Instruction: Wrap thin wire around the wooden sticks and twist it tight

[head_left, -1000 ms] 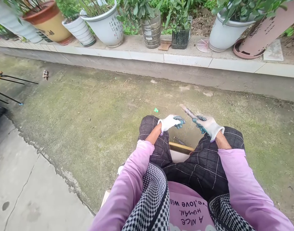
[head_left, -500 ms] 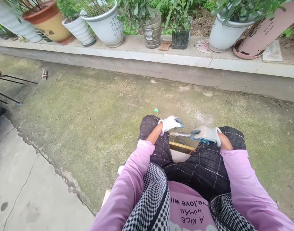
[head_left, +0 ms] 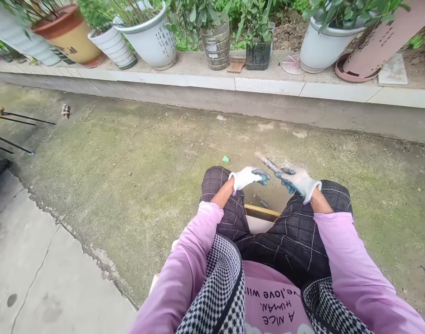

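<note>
Both my hands wear white gloves with blue-grey fingers. My right hand [head_left: 298, 181], above my right knee, is closed around a stick [head_left: 269, 163] with a pale, bare end and a silvery, ridged wrapping. Its bare end points up and to the left; the other end is hidden in the glove. Over my left knee, my left hand [head_left: 252, 178] reaches right with fingers stretched out, and nothing shows in it. Between my knees, a dark ridged rod [head_left: 261, 202] lies low, near a yellow-edged board [head_left: 261, 212].
Several potted plants, among them a white pot [head_left: 150, 41] and a black pot [head_left: 259, 55], stand on a tiled ledge [head_left: 205, 82] ahead. Black chair legs [head_left: 28, 119] enter at left. On the mossy concrete lies a green scrap [head_left: 225, 158]. White powder marks the ground beyond my right hand.
My right hand has turned, and the stick's bare end has swung up and away. My left hand's fingers reach slightly farther right. The dark rod between my knees shows more fully.
</note>
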Demonstrator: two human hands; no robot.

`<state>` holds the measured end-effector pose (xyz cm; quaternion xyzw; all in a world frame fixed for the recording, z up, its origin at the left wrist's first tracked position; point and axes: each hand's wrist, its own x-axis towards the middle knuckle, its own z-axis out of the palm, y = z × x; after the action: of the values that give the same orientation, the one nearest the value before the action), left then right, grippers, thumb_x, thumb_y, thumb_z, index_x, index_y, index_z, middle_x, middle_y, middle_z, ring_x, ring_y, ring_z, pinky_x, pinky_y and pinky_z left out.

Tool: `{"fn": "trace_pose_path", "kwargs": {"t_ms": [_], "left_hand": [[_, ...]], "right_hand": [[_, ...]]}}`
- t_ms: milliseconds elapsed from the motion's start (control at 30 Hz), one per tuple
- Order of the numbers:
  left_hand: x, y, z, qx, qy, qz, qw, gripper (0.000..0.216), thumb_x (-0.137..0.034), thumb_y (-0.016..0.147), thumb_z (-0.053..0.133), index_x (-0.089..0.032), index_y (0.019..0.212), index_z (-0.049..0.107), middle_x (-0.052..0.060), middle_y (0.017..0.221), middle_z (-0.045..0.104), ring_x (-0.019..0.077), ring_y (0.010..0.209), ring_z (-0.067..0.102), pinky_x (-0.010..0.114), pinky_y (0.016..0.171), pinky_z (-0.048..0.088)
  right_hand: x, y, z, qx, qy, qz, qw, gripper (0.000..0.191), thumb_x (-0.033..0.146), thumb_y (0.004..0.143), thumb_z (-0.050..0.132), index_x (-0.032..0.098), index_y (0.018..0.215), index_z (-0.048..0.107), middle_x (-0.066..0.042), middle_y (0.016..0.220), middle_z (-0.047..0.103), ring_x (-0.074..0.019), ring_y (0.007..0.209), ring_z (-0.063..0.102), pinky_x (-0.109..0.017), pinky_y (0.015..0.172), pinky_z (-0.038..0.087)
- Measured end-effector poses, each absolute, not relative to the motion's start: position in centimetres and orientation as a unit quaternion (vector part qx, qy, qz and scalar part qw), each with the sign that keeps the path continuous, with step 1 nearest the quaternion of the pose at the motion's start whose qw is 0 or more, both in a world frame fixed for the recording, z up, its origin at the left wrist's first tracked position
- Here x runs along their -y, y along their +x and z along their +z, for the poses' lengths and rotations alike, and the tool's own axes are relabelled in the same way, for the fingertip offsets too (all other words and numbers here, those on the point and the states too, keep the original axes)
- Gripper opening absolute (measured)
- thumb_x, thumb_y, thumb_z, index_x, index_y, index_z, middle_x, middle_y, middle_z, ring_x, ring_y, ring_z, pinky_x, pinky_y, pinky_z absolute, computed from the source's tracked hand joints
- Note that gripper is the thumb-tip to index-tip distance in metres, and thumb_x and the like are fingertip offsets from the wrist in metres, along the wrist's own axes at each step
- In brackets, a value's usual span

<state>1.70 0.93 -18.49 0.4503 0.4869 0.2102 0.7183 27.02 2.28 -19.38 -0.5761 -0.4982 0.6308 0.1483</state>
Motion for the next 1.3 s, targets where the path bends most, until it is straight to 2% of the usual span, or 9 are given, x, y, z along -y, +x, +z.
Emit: {"fn": "trace_pose_path", "kwargs": {"t_ms": [100, 167, 367, 667, 833, 900, 933, 1067, 1300], "left_hand": [[-0.7, 2.0, -18.6, -0.485, 0.456, 0.205, 0.717, 0.009, -0.012, 0.091, 0.073, -0.010, 0.094, 0.082, 0.007, 0.087, 0.081, 0.0181, 0.091, 0.074, 0.034, 0.105, 0.058], [-0.8, 2.1, -18.5, -0.505, 0.485, 0.182, 0.690, 0.010, -0.010, 0.091, 0.071, -0.012, 0.089, 0.081, 0.006, 0.085, 0.080, 0.0182, 0.090, 0.072, 0.032, 0.102, 0.058], [-4.3, 1.7, -16.4, -0.556, 0.544, 0.175, 0.604, 0.004, -0.012, 0.082, 0.073, -0.012, 0.081, 0.077, 0.001, 0.073, 0.070, 0.0140, 0.074, 0.059, 0.027, 0.076, 0.052], [-10.2, 0.8, -8.6, -0.546, 0.659, 0.224, 0.467, 0.012, -0.021, 0.081, 0.075, -0.011, 0.079, 0.071, -0.002, 0.072, 0.061, 0.0104, 0.071, 0.052, 0.025, 0.073, 0.043], [-11.5, 1.7, -2.3, -0.485, 0.737, 0.245, 0.401, 0.025, -0.012, 0.090, 0.051, 0.000, 0.082, 0.072, -0.003, 0.074, 0.057, 0.0066, 0.082, 0.058, 0.017, 0.074, 0.035], [-11.5, 2.2, -0.1, -0.465, 0.755, 0.235, 0.399, 0.047, -0.009, 0.092, 0.028, 0.009, 0.086, 0.071, -0.002, 0.081, 0.056, 0.0062, 0.090, 0.064, 0.021, 0.079, 0.034], [-11.2, 2.3, 0.6, -0.462, 0.756, 0.238, 0.398, 0.048, -0.009, 0.093, 0.027, 0.010, 0.089, 0.072, -0.001, 0.083, 0.059, 0.0065, 0.091, 0.064, 0.021, 0.080, 0.036], [-8.9, 1.9, -0.1, -0.480, 0.712, 0.257, 0.444, 0.019, -0.007, 0.088, 0.063, -0.004, 0.094, 0.081, 0.003, 0.084, 0.073, 0.0085, 0.079, 0.061, 0.020, 0.077, 0.047], [-6.6, 0.1, -6.3, -0.532, 0.618, 0.233, 0.529, 0.011, -0.013, 0.084, 0.073, -0.012, 0.090, 0.083, 0.000, 0.076, 0.073, 0.0108, 0.069, 0.059, 0.026, 0.072, 0.049]], "right_hand": [[-2.0, 27.0, -18.8, 0.478, -0.534, 0.674, 0.180, 0.068, 0.074, 0.070, 0.098, 0.017, 0.099, 0.077, 0.003, 0.069, 0.060, -0.0099, 0.050, 0.050, -0.024, 0.039, 0.042], [-1.6, 27.2, -18.3, 0.486, -0.488, 0.707, 0.161, 0.070, 0.074, 0.065, 0.098, 0.017, 0.100, 0.078, 0.003, 0.068, 0.060, -0.0098, 0.050, 0.050, -0.024, 0.039, 0.041], [-2.0, 28.0, -16.8, 0.512, -0.452, 0.718, 0.132, 0.074, 0.077, 0.065, 0.097, 0.016, 0.104, 0.081, 0.003, 0.065, 0.058, -0.0101, 0.050, 0.049, -0.024, 0.041, 0.043], [-4.2, 27.8, -11.5, 0.505, -0.450, 0.688, 0.262, 0.068, 0.069, 0.069, 0.098, 0.017, 0.106, 0.077, 0.004, 0.063, 0.057, -0.0113, 0.045, 0.047, -0.027, 0.039, 0.038], [-3.8, 28.1, -8.8, 0.519, -0.445, 0.652, 0.328, 0.063, 0.071, 0.076, 0.095, 0.019, 0.106, 0.077, 0.003, 0.060, 0.055, -0.0121, 0.043, 0.046, -0.028, 0.039, 0.035], [-3.7, 28.3, -8.1, 0.520, -0.425, 0.650, 0.356, 0.063, 0.072, 0.077, 0.096, 0.019, 0.106, 0.077, 0.004, 0.059, 0.054, -0.0119, 0.042, 0.045, -0.028, 0.037, 0.032], [-3.6, 28.3, -7.9, 0.518, -0.411, 0.655, 0.365, 0.063, 0.072, 0.077, 0.096, 0.019, 0.106, 0.077, 0.004, 0.059, 0.055, -0.0118, 0.041, 0.044, -0.028, 0.036, 0.032], [-3.0, 28.3, -8.1, 0.504, -0.360, 0.692, 0.372, 0.060, 0.069, 0.082, 0.096, 0.019, 0.110, 0.079, 0.004, 0.059, 0.056, -0.0117, 0.041, 0.045, -0.026, 0.036, 0.034], [-2.0, 28.0, -9.5, 0.505, -0.389, 0.704, 0.315, 0.061, 0.066, 0.076, 0.100, 0.016, 0.103, 0.078, 0.003, 0.059, 0.060, -0.0127, 0.040, 0.049, -0.027, 0.035, 0.037]]}}
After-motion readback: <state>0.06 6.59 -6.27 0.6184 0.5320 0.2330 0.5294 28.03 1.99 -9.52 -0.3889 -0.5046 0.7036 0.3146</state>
